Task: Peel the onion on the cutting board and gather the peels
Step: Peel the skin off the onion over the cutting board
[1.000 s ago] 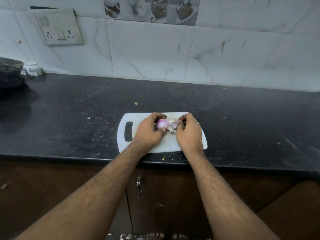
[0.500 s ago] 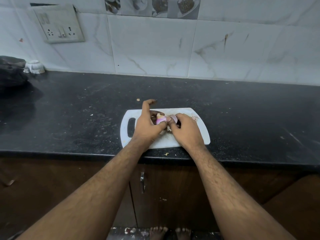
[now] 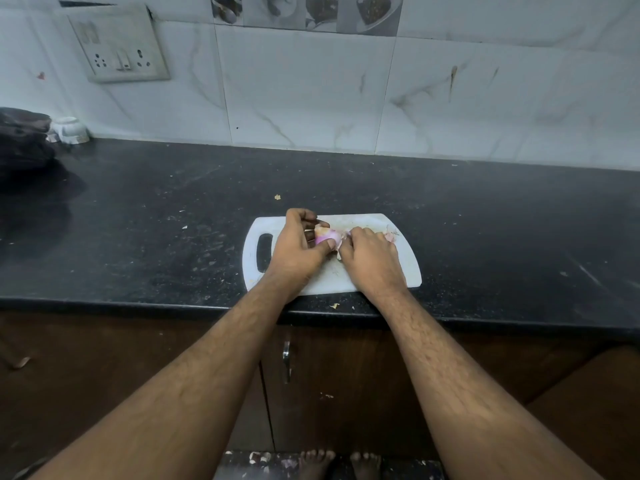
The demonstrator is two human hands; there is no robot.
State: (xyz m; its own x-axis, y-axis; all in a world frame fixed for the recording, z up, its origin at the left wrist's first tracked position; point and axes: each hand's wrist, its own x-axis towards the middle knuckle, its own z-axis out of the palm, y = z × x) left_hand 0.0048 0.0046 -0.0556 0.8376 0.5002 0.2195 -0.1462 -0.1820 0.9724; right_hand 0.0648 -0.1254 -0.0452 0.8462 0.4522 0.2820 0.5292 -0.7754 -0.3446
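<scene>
Black counter (image 3: 138, 237) | one cutting board (image 3: 408, 271) | one onion (image 3: 325, 235), left hand (image 3: 298, 247) grip grasping | right hand (image 3: 370, 258) grip pinching peel (image 3: 346, 234)

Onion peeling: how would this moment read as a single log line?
stage: peeling | left hand: grips onion | right hand: pinches peel at onion | loose peels: on cutting board, ungathered

Both forearms extended forward, left hand (image 3: 297, 247) fingers curled in a grip, right hand (image 3: 370, 258) knuckles up, fingertips pinching

black countertop (image 3: 138, 220) | wall socket plate (image 3: 117, 43) | small white cup (image 3: 71, 129) far left | cabinet handle (image 3: 286, 362)
</scene>
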